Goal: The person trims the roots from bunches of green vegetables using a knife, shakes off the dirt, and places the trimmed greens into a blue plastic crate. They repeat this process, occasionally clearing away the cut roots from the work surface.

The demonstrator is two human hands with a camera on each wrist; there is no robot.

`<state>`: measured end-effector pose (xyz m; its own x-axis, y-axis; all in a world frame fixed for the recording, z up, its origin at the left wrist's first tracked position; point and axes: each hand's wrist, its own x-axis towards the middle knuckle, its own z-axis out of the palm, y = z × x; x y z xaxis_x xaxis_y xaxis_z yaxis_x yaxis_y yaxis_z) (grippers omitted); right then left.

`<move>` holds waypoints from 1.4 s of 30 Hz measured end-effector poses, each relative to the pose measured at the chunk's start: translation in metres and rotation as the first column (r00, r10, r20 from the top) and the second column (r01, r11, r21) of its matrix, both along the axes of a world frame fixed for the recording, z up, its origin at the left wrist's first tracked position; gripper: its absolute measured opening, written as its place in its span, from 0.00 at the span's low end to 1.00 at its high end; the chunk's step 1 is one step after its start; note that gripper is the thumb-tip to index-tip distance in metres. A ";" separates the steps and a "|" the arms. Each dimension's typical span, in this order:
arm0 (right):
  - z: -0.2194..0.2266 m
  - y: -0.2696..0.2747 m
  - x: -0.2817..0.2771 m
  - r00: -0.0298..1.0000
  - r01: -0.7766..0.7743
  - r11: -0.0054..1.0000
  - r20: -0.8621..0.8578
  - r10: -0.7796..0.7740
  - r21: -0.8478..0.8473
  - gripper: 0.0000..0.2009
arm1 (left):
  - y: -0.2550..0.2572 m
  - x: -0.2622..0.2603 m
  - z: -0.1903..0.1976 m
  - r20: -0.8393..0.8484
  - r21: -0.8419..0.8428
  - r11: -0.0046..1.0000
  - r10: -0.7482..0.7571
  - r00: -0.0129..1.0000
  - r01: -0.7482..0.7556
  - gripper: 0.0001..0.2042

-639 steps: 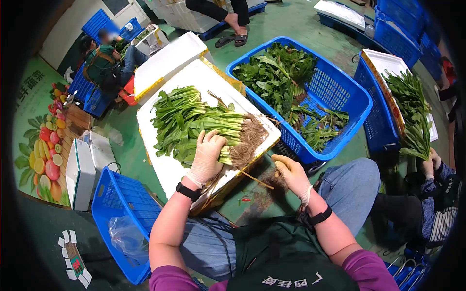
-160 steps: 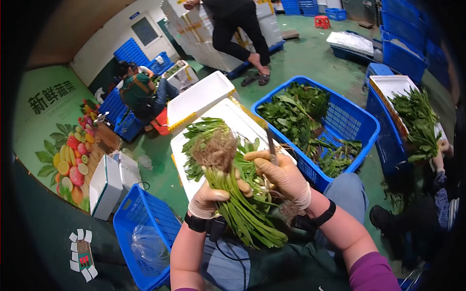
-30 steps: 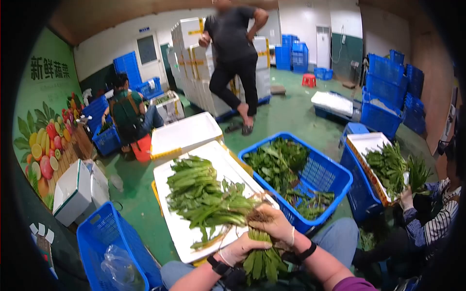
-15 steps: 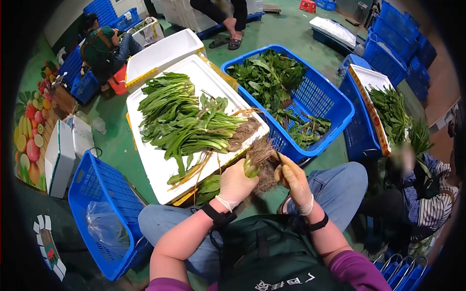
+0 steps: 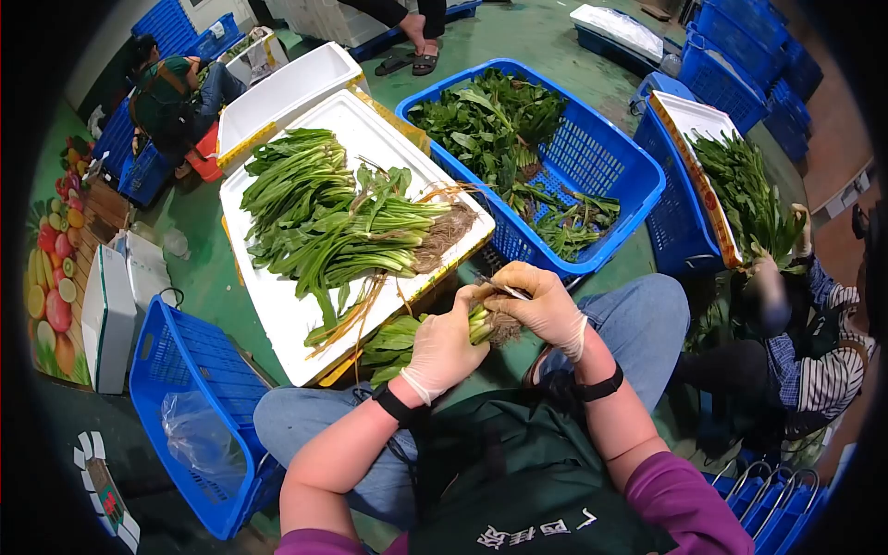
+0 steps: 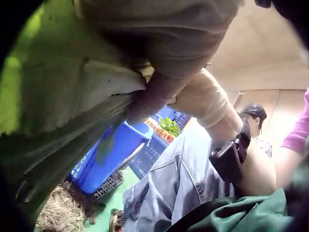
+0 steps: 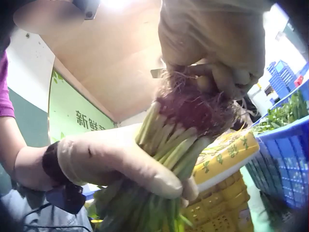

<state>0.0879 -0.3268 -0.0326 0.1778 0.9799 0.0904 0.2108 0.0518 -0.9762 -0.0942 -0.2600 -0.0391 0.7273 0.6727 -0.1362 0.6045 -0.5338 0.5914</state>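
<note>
Green floor [image 5: 564, 42], stacked blue crates [image 5: 754, 55]

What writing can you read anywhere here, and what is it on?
"新", followed by characters that are cut off: on the green wall sign.
White characters on the apron: upside down, not legible.
Print on the yellow box edging: too blurred to read.

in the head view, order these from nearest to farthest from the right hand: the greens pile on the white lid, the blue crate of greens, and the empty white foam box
From the right hand:
1. Blue crate of greens, just ahead of it, up and right.
2. Greens pile on the white lid, up and left.
3. Empty foam box, farthest, behind the lid at upper left.
</note>
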 end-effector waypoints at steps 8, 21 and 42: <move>0.000 -0.006 0.000 0.984 -0.152 0.975 0.064 0.164 -0.161 0.13 | -0.004 -0.010 -0.016 -0.003 -0.037 0.993 -0.115 0.993 0.115 0.33; -0.028 0.003 -0.017 0.945 -0.177 0.972 0.250 0.212 -0.156 0.13 | 0.002 -0.020 -0.046 0.093 -0.291 0.952 -0.069 0.993 0.093 0.24; -0.014 -0.019 -0.025 0.964 -0.136 0.988 -0.241 0.114 -0.076 0.27 | 0.039 -0.015 -0.022 0.393 -0.665 0.742 0.259 0.882 0.079 0.23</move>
<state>0.0624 -0.3459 -0.0470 0.0589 0.9978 -0.0301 -0.0276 -0.0285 -0.9992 -0.1097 -0.2208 -0.0612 0.7577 0.6038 -0.2478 0.2165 0.1256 0.9682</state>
